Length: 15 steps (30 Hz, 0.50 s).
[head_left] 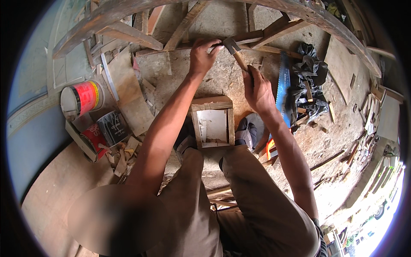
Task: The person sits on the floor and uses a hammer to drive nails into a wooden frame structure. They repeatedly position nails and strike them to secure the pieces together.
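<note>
Held out in front of me, my right hand (pixel 259 92) grips the wooden handle of a hammer (pixel 232 46). The hammer's dark metal head is close to the fingertips of my left hand (pixel 202 56). Thumb and forefinger of that hand come together in a pinch, and what lies between them is too small to make out. Both hands are by a wooden strip that runs along the timber framework (pixel 184 25). Below them, a rectangular wooden frame (pixel 212 101) stands on the ground between my feet, with a pale surface showing inside its opening.
A blue-bladed handsaw (pixel 282 88) with an orange handle lies right of my right forearm, beside crumpled black plastic (pixel 312 68). Paint cans (pixel 87 99) and wood offcuts (pixel 124 160) sit at the left. A curved timber (pixel 128 12) spans the far side. Scrap wood litters the right.
</note>
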### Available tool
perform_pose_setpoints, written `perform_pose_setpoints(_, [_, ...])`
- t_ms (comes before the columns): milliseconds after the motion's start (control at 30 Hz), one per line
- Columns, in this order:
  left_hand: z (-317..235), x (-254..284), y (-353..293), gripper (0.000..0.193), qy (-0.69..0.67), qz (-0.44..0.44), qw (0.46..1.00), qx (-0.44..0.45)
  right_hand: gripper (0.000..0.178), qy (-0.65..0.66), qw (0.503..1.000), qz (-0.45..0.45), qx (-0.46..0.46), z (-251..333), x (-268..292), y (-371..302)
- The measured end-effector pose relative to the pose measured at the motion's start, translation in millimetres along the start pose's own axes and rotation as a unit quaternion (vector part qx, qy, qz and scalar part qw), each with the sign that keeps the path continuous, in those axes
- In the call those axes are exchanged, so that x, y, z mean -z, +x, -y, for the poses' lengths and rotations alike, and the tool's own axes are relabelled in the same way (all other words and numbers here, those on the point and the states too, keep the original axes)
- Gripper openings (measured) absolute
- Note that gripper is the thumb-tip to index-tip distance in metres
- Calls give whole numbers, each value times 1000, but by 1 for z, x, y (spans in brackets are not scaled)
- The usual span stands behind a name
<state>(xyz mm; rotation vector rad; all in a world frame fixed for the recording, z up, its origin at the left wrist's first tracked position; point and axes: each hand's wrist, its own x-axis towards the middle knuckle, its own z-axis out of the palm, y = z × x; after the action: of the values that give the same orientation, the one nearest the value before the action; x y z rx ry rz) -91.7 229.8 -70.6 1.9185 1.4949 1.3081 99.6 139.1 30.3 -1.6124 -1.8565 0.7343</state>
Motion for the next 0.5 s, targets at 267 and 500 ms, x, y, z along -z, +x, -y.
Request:
perform_pose_setpoints(267, [-1,6,5,56,-8,74,997,25,25,20,999,-8,-27,4,7,-5])
perform_pose_setpoints(500, [-5,-7,32,50,-24,119,992,-30,25,20,999,-31,-35,-3,12,-9])
